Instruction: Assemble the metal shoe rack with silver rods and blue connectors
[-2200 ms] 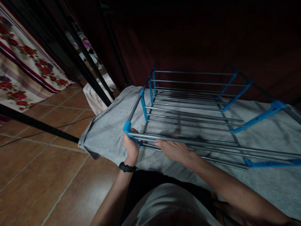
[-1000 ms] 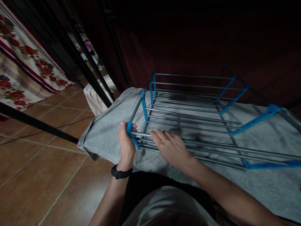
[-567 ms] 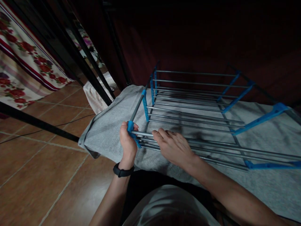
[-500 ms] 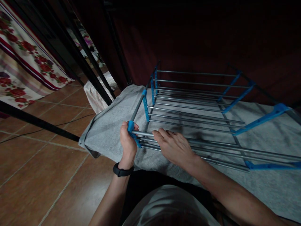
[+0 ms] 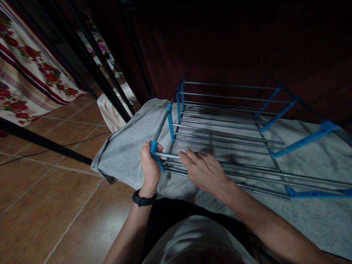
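Observation:
A rack of grey metal tubes with blue plastic brackets [image 5: 171, 123] lies across a grey cloth in front of me. My left hand [image 5: 150, 165] is closed around the blue corner connector [image 5: 154, 147] at the rack's near left end. Just right of it, my right hand [image 5: 203, 170] is wrapped over the near metal tube [image 5: 169, 156], whose left end meets that connector. More tubes run under and past my right hand to a blue bracket [image 5: 319, 193] at the near right. My right fingertips are partly hidden.
The grey cloth [image 5: 129, 135] covers a low surface edged by a dark metal frame bar [image 5: 46, 143]. Brown floor tiles [image 5: 74, 187] with a thin cable lie at the left. A floral curtain [image 5: 35, 69] hangs beyond, and a dark red panel [image 5: 233, 44] stands behind the rack.
Both hands keep the same grip on the connector and the tube. Only a very slight shift of the view shows; the rack stays in place.

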`<state>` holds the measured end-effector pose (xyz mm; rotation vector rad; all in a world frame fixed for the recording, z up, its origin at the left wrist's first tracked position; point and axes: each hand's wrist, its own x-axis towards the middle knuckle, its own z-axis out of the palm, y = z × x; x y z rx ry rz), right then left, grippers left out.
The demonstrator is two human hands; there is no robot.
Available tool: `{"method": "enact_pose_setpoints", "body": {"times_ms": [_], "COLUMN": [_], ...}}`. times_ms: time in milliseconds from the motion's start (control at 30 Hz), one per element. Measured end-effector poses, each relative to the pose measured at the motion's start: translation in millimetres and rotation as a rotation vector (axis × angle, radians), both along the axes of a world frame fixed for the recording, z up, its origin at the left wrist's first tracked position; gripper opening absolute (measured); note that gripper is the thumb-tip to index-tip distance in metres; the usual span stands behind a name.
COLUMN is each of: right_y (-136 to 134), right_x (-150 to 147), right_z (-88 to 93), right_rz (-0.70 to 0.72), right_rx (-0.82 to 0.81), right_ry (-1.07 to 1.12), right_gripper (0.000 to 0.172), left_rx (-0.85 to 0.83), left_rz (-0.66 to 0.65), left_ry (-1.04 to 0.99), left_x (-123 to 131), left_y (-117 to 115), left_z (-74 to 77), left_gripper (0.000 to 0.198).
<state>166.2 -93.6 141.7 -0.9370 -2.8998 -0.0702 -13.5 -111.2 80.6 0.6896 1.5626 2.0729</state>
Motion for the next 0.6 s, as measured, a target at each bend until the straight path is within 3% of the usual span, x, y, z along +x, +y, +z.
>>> {"method": "enact_pose_setpoints", "body": {"times_ms": [433, 600], "right_y": [2.8, 0.9], "right_x": [-2.3, -0.1], "right_z": [-4.6, -8.9], "right_rz": [0.042, 0.054], "right_rx": [0.021, 0.160], "right_ry": [0.048, 0.196], "right_gripper": [0.037, 0.033], "left_rx": [-0.036, -0.061], "left_rz": [0.016, 0.002], "left_ry": [0.074, 0.064], "left_x": [-2.5, -6.9], "left_y": [1.5, -3.0], "left_z": [-0.7, 12.7], "left_gripper": [0.050, 0.043]}}
